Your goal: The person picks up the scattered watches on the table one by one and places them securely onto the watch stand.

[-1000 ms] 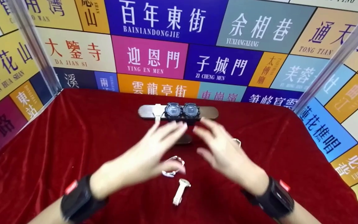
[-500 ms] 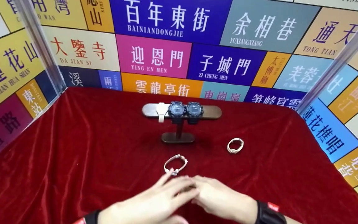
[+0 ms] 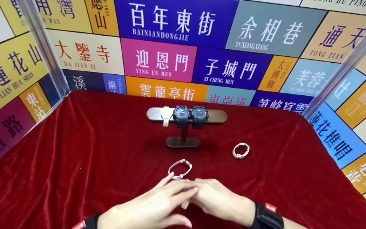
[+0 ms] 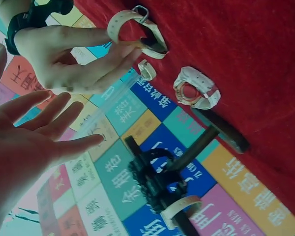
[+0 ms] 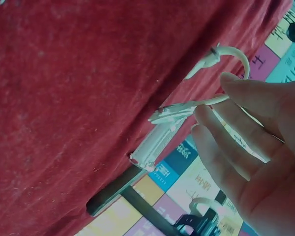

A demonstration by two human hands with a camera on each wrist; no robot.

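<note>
My right hand (image 3: 219, 198) pinches the strap of a white wristwatch (image 5: 172, 114) low over the red cloth. In the head view the hands mostly hide that watch; the left wrist view shows its buckled strap (image 4: 117, 22) looped beside the fingers. My left hand (image 3: 151, 202) holds nothing, its fingers spread and extended in the left wrist view. From the head, its fingers overlap the right hand. A second white wristwatch (image 3: 177, 177) lies closed in a loop just beyond the hands. Farther right lies another cream wristwatch (image 3: 234, 152).
A T-shaped watch stand (image 3: 217, 116) is at the back, carrying a white watch (image 3: 166, 114) and two black watches, one on the left (image 3: 182, 113) and one on the right (image 3: 199, 114). Wrinkled red cloth (image 3: 106, 152) covers the table. A sign-patterned wall (image 3: 157, 58) rises behind.
Both hands have drawn back from the stand toward the near edge and come together at the nearest white watch. The right hand has taken hold of it. The stand's watches remain in place.
</note>
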